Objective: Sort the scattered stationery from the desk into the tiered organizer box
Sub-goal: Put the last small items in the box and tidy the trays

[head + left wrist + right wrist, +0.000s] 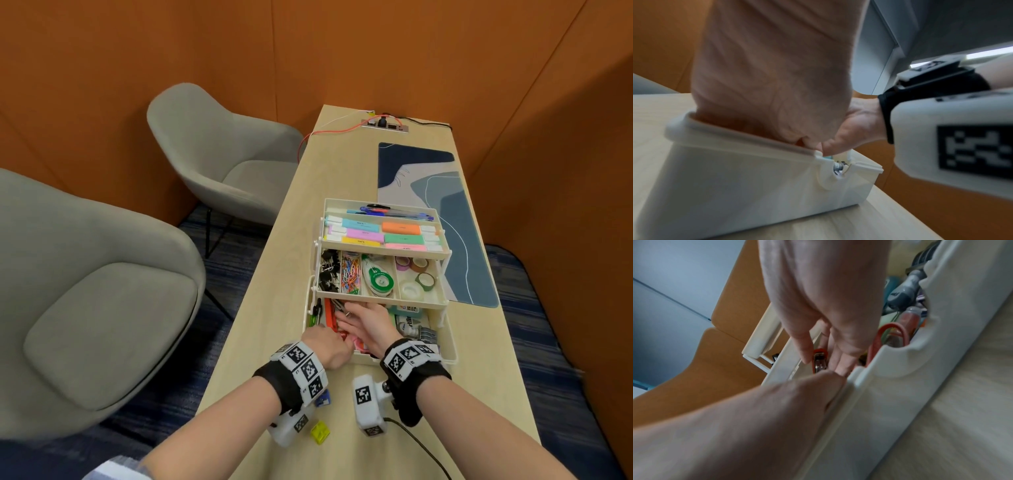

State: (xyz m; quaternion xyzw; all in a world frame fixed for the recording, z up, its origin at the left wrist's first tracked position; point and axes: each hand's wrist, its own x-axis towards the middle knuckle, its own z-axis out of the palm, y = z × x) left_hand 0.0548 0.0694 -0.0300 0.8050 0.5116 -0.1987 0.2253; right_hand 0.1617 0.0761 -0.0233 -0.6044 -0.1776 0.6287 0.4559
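The white tiered organizer box (pixel 449 346) stands open on the desk, its upper tiers filled with pens, highlighters, clips and tapes. Both hands reach into the bottom tier. My right hand (pixel 356 322) lies there with straight fingers (pixel 840 356) beside an orange stapler-like tool (pixel 819 360), and a red scissors handle (pixel 890 337) stands close by. My left hand (pixel 334 342) curls over the box's near rim (pixel 748 141) at the left corner. Its fingertips are hidden inside, so what they hold is unclear. A small blue item (pixel 323 399) and a yellow-green cube (pixel 320 433) lie on the desk under my left wrist.
A blue patterned desk mat (pixel 445 205) lies right of and behind the box. A power strip (pixel 385 125) with a red cable sits at the desk's far end. Two grey chairs (pixel 85 291) (pixel 219 154) stand to the left. A black cable (pixel 421 445) trails from my right wrist.
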